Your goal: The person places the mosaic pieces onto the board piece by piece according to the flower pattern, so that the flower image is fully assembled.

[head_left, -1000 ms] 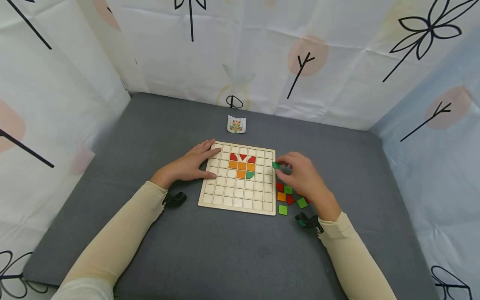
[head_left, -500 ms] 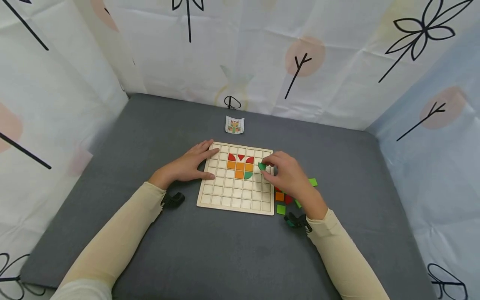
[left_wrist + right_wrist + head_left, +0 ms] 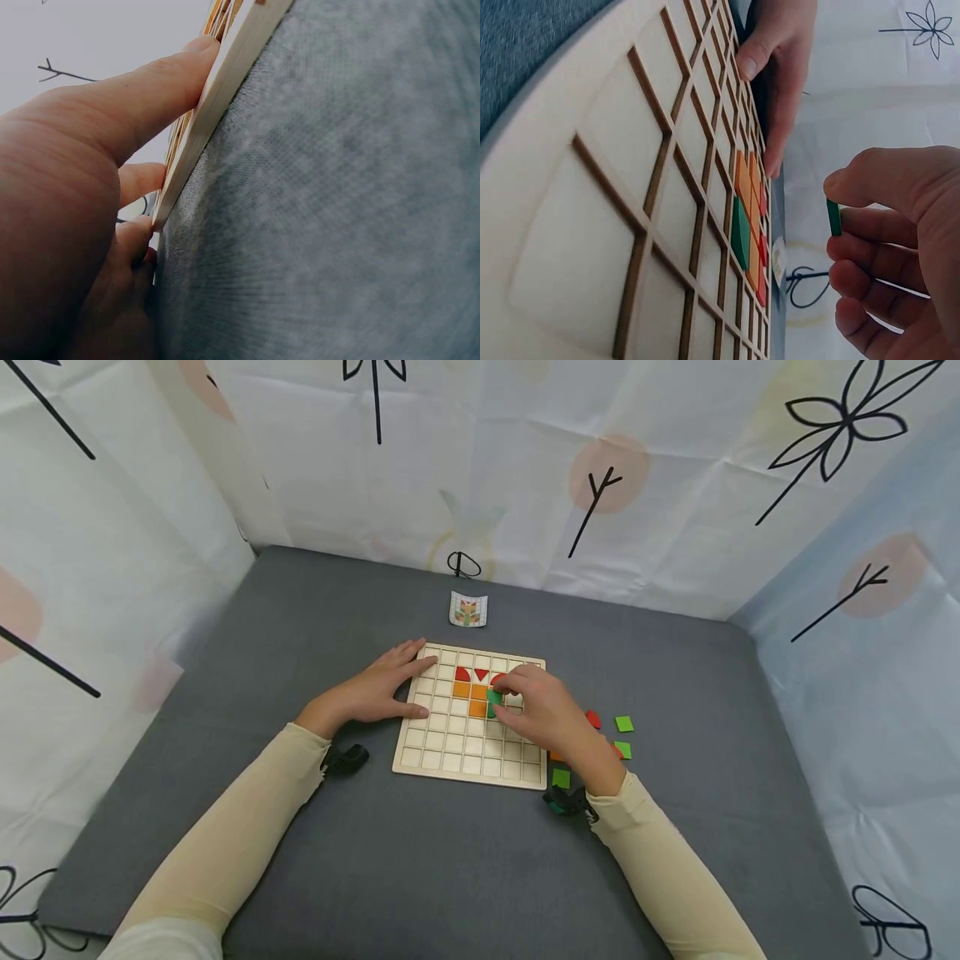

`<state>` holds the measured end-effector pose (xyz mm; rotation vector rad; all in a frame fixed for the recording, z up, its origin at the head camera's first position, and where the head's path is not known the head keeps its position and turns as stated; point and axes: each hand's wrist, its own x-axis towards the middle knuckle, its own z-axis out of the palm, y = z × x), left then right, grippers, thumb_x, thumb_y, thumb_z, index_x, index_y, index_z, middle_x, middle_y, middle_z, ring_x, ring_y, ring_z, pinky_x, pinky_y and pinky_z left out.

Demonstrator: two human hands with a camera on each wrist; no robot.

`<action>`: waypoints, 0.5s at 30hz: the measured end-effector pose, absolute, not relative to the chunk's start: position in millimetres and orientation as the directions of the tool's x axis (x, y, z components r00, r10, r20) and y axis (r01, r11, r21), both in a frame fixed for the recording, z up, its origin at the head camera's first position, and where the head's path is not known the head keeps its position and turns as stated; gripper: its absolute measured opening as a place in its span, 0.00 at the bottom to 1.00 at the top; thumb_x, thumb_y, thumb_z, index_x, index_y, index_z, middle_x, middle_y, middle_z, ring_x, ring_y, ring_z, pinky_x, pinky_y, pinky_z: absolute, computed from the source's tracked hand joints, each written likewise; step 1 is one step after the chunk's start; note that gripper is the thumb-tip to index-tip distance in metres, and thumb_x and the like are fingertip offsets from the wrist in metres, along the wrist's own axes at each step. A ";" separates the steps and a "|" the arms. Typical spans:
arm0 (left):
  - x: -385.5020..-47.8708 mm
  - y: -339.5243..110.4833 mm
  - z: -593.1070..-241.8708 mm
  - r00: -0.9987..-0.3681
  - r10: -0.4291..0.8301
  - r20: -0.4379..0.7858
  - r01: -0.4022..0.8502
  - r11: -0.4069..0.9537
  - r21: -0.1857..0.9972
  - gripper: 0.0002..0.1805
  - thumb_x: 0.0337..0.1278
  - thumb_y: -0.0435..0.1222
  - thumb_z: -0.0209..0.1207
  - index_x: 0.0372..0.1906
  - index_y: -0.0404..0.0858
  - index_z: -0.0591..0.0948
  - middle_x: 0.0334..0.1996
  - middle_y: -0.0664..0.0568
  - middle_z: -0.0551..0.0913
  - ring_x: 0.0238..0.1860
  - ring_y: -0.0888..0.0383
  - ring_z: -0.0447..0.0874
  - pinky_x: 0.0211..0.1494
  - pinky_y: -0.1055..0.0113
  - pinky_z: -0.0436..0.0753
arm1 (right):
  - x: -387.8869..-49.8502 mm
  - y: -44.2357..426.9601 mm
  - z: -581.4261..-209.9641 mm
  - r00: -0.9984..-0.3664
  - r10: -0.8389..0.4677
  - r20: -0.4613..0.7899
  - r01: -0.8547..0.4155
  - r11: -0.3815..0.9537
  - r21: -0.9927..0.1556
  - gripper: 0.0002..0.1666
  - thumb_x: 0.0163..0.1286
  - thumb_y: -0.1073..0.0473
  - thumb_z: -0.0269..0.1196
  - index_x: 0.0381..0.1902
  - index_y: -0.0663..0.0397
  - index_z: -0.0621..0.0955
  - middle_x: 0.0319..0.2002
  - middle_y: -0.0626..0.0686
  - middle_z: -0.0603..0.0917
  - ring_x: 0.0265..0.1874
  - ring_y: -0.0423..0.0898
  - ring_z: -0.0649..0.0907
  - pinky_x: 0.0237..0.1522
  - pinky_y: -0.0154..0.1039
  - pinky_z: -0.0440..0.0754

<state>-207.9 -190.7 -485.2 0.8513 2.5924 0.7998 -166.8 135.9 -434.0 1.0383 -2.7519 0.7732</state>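
A light wooden grid board [image 3: 450, 750] lies on the grey table. My left hand [image 3: 363, 695] rests on its left edge with thumb and fingers spread; in the left wrist view the thumb [image 3: 161, 90] touches the rim. My right hand [image 3: 546, 710] pinches a green tile [image 3: 494, 697] with a curved edge between thumb and fingers. The right wrist view shows this tile [image 3: 834, 217] raised off the board. Below the right hand, red tiles [image 3: 462, 673], orange tiles [image 3: 461, 689] and a green quarter-circle tile [image 3: 740, 234] sit in the grid, partly covered in the head view.
Right of the board lie several loose tiles, among them a light green square [image 3: 624, 724], a red piece [image 3: 593, 719] and another green square [image 3: 561, 778]. Behind the board lies a small pattern card [image 3: 468, 609]. Printed white cloth [image 3: 510, 468] encloses the table.
My right hand has carried the green tile leftward from beyond the board's right edge to over the coloured tiles. My left hand keeps its place on the board.
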 end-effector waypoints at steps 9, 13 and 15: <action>-207.2 -191.0 -485.8 -0.783 0.615 -0.094 0.450 0.664 0.598 0.54 0.71 0.52 0.72 0.89 0.40 0.55 0.89 0.40 0.39 0.87 0.39 0.32 0.84 0.36 0.41 | -168.3 118.4 -435.0 -0.768 -0.597 0.233 -0.633 0.652 -0.418 0.08 0.71 0.60 0.76 0.44 0.56 0.90 0.42 0.53 0.88 0.43 0.50 0.84 0.46 0.45 0.85; -208.5 -191.3 -486.3 -0.779 0.620 -0.093 0.456 0.662 0.594 0.54 0.71 0.52 0.71 0.89 0.39 0.55 0.89 0.40 0.39 0.87 0.39 0.32 0.84 0.35 0.41 | -169.0 111.5 -435.0 -0.782 -0.593 0.192 -0.610 0.663 -0.434 0.09 0.71 0.59 0.76 0.45 0.55 0.90 0.43 0.52 0.87 0.44 0.49 0.84 0.48 0.44 0.84; -208.5 -191.6 -485.9 -0.778 0.622 -0.095 0.457 0.662 0.594 0.54 0.71 0.52 0.71 0.89 0.40 0.55 0.89 0.40 0.39 0.87 0.39 0.32 0.84 0.35 0.41 | -169.5 108.1 -436.1 -0.789 -0.590 0.171 -0.598 0.672 -0.437 0.09 0.71 0.59 0.76 0.45 0.55 0.90 0.42 0.51 0.86 0.44 0.48 0.83 0.48 0.44 0.84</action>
